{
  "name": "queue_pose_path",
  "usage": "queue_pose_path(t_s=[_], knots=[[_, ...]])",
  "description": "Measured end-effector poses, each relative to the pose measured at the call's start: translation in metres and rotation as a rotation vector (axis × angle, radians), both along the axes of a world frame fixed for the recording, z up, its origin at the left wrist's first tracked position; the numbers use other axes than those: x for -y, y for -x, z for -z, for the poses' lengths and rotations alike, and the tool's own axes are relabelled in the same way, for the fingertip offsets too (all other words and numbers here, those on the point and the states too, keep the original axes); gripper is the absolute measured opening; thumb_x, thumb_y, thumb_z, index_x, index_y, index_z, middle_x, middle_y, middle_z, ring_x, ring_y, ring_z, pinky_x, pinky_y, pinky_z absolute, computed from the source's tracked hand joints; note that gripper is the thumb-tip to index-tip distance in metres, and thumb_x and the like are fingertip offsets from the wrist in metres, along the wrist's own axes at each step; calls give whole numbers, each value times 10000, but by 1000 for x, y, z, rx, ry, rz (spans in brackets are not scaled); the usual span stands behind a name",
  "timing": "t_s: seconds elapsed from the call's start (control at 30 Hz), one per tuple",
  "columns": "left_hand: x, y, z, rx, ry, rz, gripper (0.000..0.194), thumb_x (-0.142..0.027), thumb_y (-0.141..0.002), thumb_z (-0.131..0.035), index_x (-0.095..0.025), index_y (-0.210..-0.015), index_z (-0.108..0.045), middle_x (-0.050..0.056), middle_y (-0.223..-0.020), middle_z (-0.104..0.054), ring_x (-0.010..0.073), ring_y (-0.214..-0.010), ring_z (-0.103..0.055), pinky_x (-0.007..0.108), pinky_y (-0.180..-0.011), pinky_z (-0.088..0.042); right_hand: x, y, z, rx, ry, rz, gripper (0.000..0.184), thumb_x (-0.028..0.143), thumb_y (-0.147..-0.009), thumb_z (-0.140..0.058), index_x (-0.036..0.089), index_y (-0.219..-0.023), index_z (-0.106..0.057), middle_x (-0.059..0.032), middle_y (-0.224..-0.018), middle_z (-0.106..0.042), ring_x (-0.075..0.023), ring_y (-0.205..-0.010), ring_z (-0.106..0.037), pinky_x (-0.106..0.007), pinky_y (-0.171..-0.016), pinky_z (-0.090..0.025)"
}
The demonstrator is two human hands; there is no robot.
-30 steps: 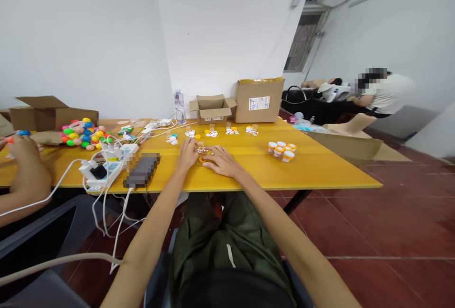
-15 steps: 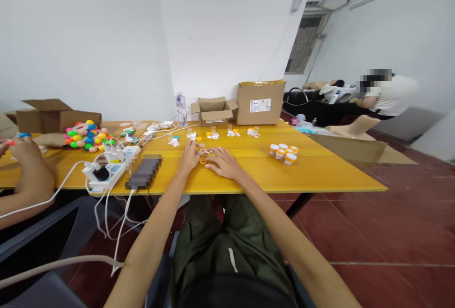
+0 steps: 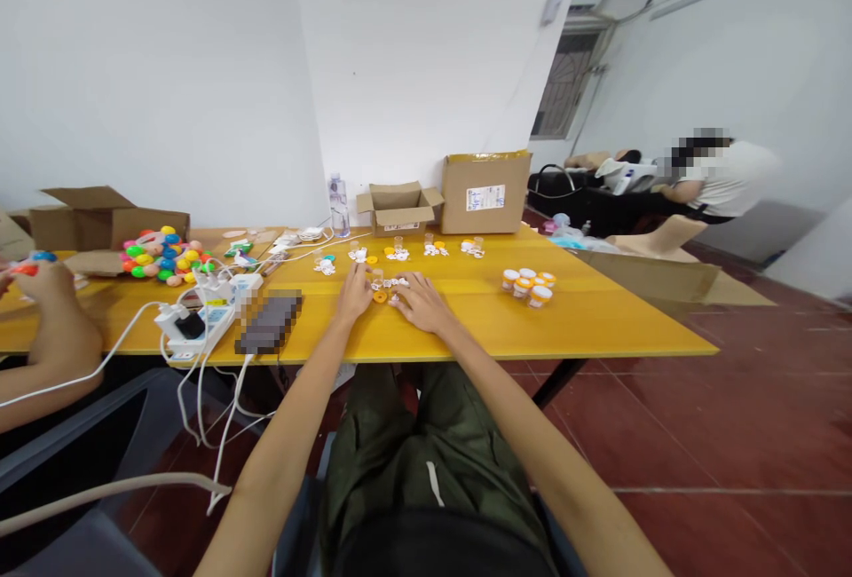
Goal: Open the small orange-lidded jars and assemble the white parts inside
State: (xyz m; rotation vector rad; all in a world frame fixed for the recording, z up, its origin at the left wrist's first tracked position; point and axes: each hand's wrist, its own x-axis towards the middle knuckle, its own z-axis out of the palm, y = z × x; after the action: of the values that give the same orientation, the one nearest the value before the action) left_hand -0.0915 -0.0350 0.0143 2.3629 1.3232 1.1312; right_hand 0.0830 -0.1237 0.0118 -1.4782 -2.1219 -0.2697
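My left hand (image 3: pixel 355 295) rests on the table, fingers stretched forward, its thumb side close beside a small clear jar (image 3: pixel 378 277). Whether it touches the jar I cannot tell. An orange ring-like lid (image 3: pixel 379 297) lies just in front of that jar. My right hand (image 3: pixel 422 302) is spread low over the table, its fingertips at a small group of white pieces (image 3: pixel 388 283); one more white bit shows by its thumb. These pieces are too small to name. Farther back, several similar white piles (image 3: pixel 436 249) lie beside clear jars and coloured lids.
Several white-and-orange lidded jars (image 3: pixel 525 282) stand to the right. Behind are an open carton (image 3: pixel 401 209), a closed carton (image 3: pixel 485 193) and a water bottle (image 3: pixel 339 204). On the left lie a phone (image 3: pixel 268 323), power strip (image 3: pixel 213 318), colourful balls (image 3: pixel 166 256) and another person's arm (image 3: pixel 50 320).
My right hand has shifted slightly right, its thumb drawing away from the orange lid, and more white pieces show between the hands. My left hand stays beside the jar.
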Motion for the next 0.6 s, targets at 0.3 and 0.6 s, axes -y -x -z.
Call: queue_pose_path(t_s=[0.3,0.6], knots=[[0,1,0,25,12,15,388,-34,-773,-517,-256,-1085,-582,68,-1154,-617,251,-1026,-646,374,-885,-533,-10,-3,9,-4,-88,55,164,256,-960,-562,239,-1085,-667,-127,-1262,-614,-279,-1158,-535,-444,-943,-468],[-3,-2,2,110,92,44,276,-154,-871,-534,-245,-1129,-571,84,-1221,-623,228,-1070,-648,387,-973,-511,-19,-6,12,-36,-93,178,126,282,-960,-552,202,-1026,-623,-157,-1155,-633,-292,-1061,-559,-441,-890,-476]])
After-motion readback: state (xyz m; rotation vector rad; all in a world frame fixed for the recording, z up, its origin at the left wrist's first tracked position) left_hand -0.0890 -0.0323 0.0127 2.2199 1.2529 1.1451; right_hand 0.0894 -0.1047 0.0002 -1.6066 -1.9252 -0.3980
